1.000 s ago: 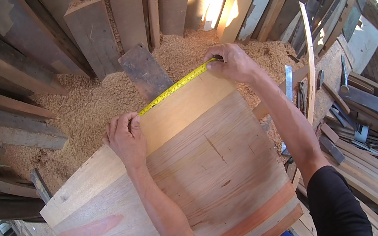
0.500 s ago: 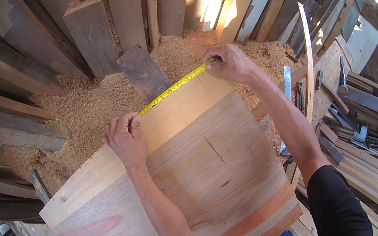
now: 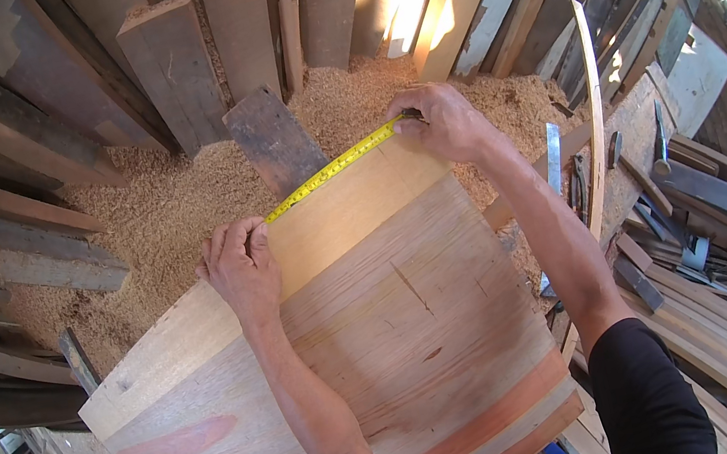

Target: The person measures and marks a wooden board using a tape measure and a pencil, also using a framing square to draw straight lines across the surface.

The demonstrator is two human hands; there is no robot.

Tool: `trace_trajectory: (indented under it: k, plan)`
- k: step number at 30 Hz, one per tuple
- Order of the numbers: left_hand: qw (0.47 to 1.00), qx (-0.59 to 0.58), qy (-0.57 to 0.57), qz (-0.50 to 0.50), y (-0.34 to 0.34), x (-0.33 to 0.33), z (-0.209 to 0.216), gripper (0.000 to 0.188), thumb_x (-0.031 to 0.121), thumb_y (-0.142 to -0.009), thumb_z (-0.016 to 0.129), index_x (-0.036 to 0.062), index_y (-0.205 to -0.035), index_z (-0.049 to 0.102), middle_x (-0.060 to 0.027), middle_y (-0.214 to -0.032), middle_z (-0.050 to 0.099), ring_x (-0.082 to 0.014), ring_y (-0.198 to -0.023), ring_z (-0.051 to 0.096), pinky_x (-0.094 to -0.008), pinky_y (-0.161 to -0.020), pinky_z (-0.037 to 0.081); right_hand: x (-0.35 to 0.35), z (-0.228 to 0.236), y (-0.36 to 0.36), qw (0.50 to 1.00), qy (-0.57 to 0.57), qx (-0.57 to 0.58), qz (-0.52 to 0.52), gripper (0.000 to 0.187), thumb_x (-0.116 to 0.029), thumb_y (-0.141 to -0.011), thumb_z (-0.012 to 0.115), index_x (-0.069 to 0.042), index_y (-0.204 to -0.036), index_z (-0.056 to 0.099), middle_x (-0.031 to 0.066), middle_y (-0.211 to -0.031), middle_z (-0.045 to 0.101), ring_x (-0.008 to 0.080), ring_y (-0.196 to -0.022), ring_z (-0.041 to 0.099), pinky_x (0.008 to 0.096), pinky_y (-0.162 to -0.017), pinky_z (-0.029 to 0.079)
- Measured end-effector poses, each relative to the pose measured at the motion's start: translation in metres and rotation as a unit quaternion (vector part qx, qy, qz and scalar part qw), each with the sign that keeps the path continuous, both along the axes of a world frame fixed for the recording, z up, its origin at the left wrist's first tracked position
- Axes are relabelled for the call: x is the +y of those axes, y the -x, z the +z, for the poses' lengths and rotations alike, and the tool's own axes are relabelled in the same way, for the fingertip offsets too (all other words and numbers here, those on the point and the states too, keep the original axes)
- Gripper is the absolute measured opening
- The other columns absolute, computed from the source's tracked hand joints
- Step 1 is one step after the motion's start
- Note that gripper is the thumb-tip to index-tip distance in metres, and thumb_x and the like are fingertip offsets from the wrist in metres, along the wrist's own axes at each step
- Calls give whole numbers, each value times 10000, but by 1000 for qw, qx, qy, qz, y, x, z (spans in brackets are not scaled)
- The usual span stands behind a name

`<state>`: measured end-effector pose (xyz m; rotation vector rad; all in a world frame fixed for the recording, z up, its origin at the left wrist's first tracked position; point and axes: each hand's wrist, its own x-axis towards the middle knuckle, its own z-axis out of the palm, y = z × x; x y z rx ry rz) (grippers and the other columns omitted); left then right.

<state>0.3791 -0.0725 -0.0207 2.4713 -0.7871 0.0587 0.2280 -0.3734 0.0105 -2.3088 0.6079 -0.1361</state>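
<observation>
A wide wooden panel (image 3: pixel 371 323) of joined boards, pale along its far edge and reddish near me, lies under both my forearms. Along the far edge stretches a yellow tape measure (image 3: pixel 335 167). My left hand (image 3: pixel 241 266) pinches the tape's left end between thumb and fingers, resting at the panel's edge. At the panel's far right corner my right hand (image 3: pixel 447 123) is closed round the tape's other end; a small dark part shows by its fingers, and the rest is hidden in the hand.
Beyond the panel, sawdust (image 3: pixel 165 204) is heaped against leaning boards (image 3: pixel 172 76). A dark plank (image 3: pixel 275 140) juts out past the far edge. To the right lie a metal rule (image 3: pixel 553 156), a hammer (image 3: pixel 661 140), a long thin strip (image 3: pixel 594 109) and stacked timber (image 3: pixel 713 331).
Both hands keep their hold on the tape at the same places. The view has shifted only very slightly.
</observation>
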Motion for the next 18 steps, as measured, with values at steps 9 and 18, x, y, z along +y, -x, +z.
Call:
trace_trajectory:
  k: [9,18]
  plan:
    - [1000,6,0,-4,-1,0,0,62,235,-894,779,203,-940,752,46,-938,667,-212,-987,593,-452,-970,363,2,3,0,1000,2,12,1,225,-113,-876,714,0,-1069,739,203,-954,732,333,-876,713,438,-820,540]
    - [1000,-4,-8,-3,-1,0,-3,50,227,-908,763,208,-937,728,39,-954,649,-222,-1006,586,-459,-958,350,10,8,0,1000,17,22,-8,220,-94,-904,690,-4,-1100,734,220,-924,724,341,-865,713,458,-817,534]
